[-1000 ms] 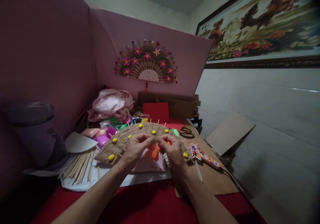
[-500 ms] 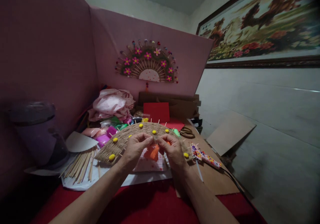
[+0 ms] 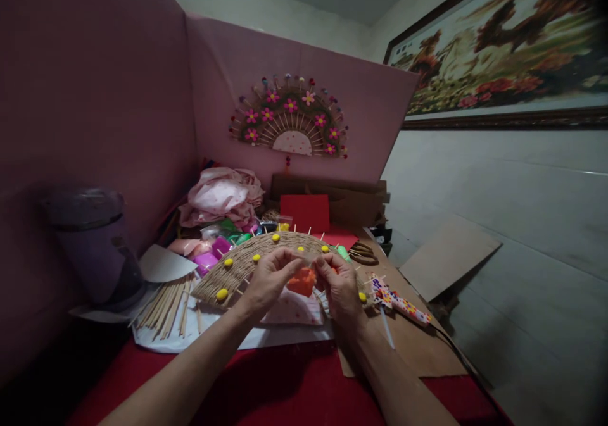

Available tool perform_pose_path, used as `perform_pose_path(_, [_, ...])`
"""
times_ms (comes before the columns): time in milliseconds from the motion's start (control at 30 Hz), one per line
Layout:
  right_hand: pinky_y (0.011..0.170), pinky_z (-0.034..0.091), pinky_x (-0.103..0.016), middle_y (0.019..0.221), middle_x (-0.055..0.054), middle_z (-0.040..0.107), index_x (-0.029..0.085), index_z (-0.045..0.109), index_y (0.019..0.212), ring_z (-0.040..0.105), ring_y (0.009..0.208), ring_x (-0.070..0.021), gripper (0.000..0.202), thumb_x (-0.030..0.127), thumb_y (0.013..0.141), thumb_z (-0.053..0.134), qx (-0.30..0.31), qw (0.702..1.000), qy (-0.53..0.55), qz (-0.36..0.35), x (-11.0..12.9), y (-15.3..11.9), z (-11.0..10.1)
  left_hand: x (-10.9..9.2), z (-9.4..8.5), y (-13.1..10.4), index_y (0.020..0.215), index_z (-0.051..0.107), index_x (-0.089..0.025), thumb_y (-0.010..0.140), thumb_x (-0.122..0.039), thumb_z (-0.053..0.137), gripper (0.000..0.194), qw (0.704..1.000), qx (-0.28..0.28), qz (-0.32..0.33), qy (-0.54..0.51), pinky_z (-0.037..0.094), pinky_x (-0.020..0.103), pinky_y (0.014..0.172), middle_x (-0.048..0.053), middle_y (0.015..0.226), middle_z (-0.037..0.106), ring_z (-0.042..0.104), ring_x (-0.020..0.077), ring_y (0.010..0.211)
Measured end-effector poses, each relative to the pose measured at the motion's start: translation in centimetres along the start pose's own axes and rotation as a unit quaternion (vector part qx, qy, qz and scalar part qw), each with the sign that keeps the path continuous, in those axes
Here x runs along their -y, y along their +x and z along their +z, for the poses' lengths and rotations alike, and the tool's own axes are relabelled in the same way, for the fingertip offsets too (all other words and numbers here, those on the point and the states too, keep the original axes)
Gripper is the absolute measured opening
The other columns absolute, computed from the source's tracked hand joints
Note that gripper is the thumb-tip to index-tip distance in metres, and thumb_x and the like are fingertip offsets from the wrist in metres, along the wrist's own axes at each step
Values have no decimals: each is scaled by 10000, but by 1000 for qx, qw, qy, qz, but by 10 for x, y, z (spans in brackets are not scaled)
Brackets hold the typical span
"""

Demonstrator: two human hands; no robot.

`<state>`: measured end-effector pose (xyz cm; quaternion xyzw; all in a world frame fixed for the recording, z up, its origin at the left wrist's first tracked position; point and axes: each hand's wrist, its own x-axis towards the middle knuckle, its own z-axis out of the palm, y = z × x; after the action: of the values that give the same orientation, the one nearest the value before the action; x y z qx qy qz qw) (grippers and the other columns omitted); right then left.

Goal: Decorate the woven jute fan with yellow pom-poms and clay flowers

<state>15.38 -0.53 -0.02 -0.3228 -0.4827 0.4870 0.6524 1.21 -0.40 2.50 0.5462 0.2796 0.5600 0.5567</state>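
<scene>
Between my two hands hangs a small clear plastic bag with soft orange stuff [image 3: 303, 283] inside, perhaps modelling clay. My left hand [image 3: 272, 281] pinches its upper edge from one side. The fingers of my right hand [image 3: 340, 284] are closed on the other side of that edge. Just behind them lies a half-round twine-covered fan [image 3: 242, 260] with yellow dots and thin sticks poking past its outer rim. Pink-spotted white cloth [image 3: 291, 307] covers its lower middle. My hands hide part of the fan's centre and right half.
Loose wooden sticks [image 3: 164, 306] lie at the left, near a lidded purple container [image 3: 95, 249]. Colourful packets [image 3: 206, 262] and crumpled cloth [image 3: 223, 195] are heaped behind. A flower-patterned glue gun [image 3: 403, 304] with a cord rests on cardboard [image 3: 418, 353] at right. A finished fan [image 3: 292, 142] hangs on the pink panel.
The whole scene has shifted slightly right in view as the head turned. Both hands still grip the bag's top edge, their fingers a little farther apart.
</scene>
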Motion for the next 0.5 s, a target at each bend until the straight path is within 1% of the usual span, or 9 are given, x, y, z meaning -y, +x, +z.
perform_pose_path(67, [382, 253, -183, 481, 61, 444, 157, 561, 638, 328, 393, -45, 387, 511, 692, 709, -39, 999, 4, 1, -3, 2, -1, -4, -3, 3, 687, 629, -124, 676, -336, 731, 235, 1000, -25, 15, 6, 414, 190, 521, -12, 599, 595, 518, 76, 537])
perform_pose_path(100, [366, 233, -179, 461, 63, 441, 156, 563, 638, 315, 374, -41, 413, 542, 675, 709, -59, 998, 1, 4, -3, 4, -2, -8, -8, 6, 683, 621, -128, 671, -334, 732, 235, 998, -59, 33, 6, 401, 185, 500, -22, 587, 579, 500, 69, 518])
perform_pose_path(167, [341, 191, -173, 425, 66, 434, 156, 567, 642, 298, 343, -37, 449, 583, 651, 707, -91, 996, -5, 15, -3, 6, -4, -17, -26, 16, 727, 616, -142, 651, -340, 735, 243, 984, -167, 66, -17, 412, 196, 486, -29, 617, 584, 504, 76, 511])
perform_pose_path(267, [335, 142, -169, 389, 87, 373, 156, 555, 623, 248, 318, -24, 489, 626, 638, 690, -99, 994, 12, 37, -1, 6, -4, -31, -66, 35, 719, 599, -136, 636, -263, 712, 189, 926, -349, 141, -9, 462, 215, 537, -15, 660, 595, 542, 89, 556])
perform_pose_path(300, [338, 124, -168, 382, 98, 335, 157, 543, 606, 216, 315, -18, 502, 639, 641, 679, -96, 994, 24, 43, 0, 6, -4, -34, -81, 40, 707, 588, -134, 640, -212, 683, 140, 904, -401, 149, -3, 480, 229, 551, -11, 658, 591, 553, 96, 563])
perform_pose_path(333, [342, 109, -168, 378, 107, 296, 159, 525, 584, 186, 317, -12, 512, 647, 650, 666, -94, 994, 36, 47, 1, 5, -4, -35, -95, 45, 702, 580, -132, 644, -168, 649, 97, 889, -437, 136, 7, 491, 247, 544, -6, 649, 584, 560, 107, 556])
perform_pose_path(367, [345, 102, -167, 380, 111, 269, 161, 504, 561, 171, 320, -10, 519, 647, 662, 656, -91, 994, 48, 50, 2, 5, -3, -36, -108, 48, 700, 574, -130, 641, -136, 618, 75, 877, -465, 121, 18, 497, 263, 527, -2, 643, 579, 565, 118, 544])
perform_pose_path(433, [341, 113, -167, 395, 105, 263, 164, 473, 534, 183, 327, -13, 514, 619, 698, 645, -82, 992, 79, 50, 3, 4, -2, -33, -128, 53, 717, 568, -129, 614, -90, 586, 111, 865, -492, 93, 31, 506, 284, 503, -3, 638, 569, 571, 129, 524])
perform_pose_path(500, [337, 174, -167, 453, 75, 363, 164, 515, 580, 282, 357, -31, 445, 562, 732, 643, -71, 990, 119, 38, 4, 4, 0, -27, -143, 54, 694, 553, -129, 581, -74, 576, 128, 844, -527, 86, 52, 503, 279, 481, -8, 625, 554, 554, 120, 496])
